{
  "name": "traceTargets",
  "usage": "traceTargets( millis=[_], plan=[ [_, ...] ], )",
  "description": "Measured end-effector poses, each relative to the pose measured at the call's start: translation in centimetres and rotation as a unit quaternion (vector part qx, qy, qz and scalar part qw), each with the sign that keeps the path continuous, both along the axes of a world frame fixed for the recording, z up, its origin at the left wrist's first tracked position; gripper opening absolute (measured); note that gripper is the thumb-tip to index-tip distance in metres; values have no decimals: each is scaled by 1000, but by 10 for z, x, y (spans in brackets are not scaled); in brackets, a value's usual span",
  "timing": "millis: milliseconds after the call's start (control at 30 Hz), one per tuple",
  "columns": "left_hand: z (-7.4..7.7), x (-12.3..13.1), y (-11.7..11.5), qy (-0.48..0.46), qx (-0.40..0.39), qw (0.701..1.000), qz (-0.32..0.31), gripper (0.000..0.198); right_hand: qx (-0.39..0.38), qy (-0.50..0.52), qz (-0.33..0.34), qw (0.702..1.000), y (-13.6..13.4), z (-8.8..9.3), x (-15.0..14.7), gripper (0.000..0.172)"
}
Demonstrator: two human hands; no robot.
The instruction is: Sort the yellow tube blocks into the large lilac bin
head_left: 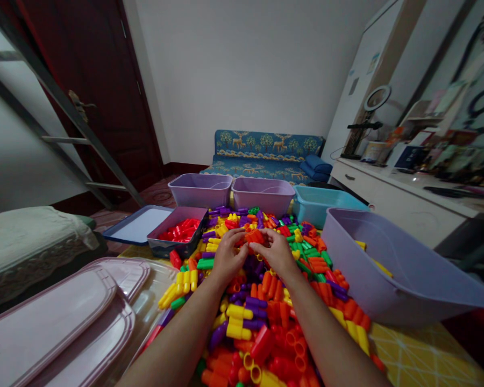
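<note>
Over the heap of plastic building pieces, my left hand and my right hand meet with bent fingers. Between their fingertips is an orange bullet-shaped building piece, partly covered by the fingers; both hands grip it. Whether it is one piece or several joined, I cannot tell. Around and below my wrists lie red, orange, yellow, green and purple pieces, many joined in short rows, such as the yellow row near my left forearm.
A box of red pieces stands left, beside a white tray-like lid. Purple bins and a blue bin line the far side. A large purple bin with yellow pieces stands right. Pink lids lie left.
</note>
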State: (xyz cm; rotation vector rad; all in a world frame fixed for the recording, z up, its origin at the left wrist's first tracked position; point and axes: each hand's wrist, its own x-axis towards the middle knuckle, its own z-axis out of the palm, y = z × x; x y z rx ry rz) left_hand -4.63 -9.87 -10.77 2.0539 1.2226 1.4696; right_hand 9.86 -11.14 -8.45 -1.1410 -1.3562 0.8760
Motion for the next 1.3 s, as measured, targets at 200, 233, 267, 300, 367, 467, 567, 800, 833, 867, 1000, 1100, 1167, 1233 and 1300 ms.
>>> traceTargets(
  millis=[200,233,267,300,367,467,567,800,833,867,1000,1100,1167,1233,1300],
  plan=[
    [1,0,0,-2,9,1000,-2,19,14,-18,-9,1000,0,-2,2,29],
    [1,-1,-1,-3,10,1000,-2,18,14,-18,-10,1000,1,-3,3,28],
    [2,-1,-1,-4,11,1000,-1,18,13,-18,-11,1000,1,-3,3,28],
    [2,-1,-1,-4,13,1000,-1,18,12,-17,-12,1000,2,-4,3,28],
    [2,-1,-1,-6,14,1000,-2,17,11,-14,-14,1000,3,-5,3,28],
    [2,0,0,-7,13,1000,-1,14,10,-8,-6,1000,4,-6,3,31],
    [2,0,0,-13,11,1000,2,14,6,-6,-2,1000,4,-6,3,33],
    [0,0,3,-36,3,999,-2,17,7,2,20,1000,3,-6,2,34],
    [0,0,3,-39,5,999,-2,18,9,1,25,1000,3,-5,1,35],
    [0,-1,3,-42,9,999,-2,19,10,3,27,1000,3,-5,0,36],
    [4,-2,2,-54,37,998,5,14,2,58,-2,998,6,-9,1,55],
    [5,-2,0,-92,8,995,23,15,-10,117,-28,993,15,-20,6,66],
    [5,-2,-2,-125,-30,991,31,18,-19,151,-47,987,22,-31,10,70],
    [4,-1,-3,-150,-48,987,33,20,-22,170,-66,983,28,-41,13,72],
    [5,0,-4,-171,-46,984,28,22,-19,172,-71,982,32,-48,14,71]
  ],
)
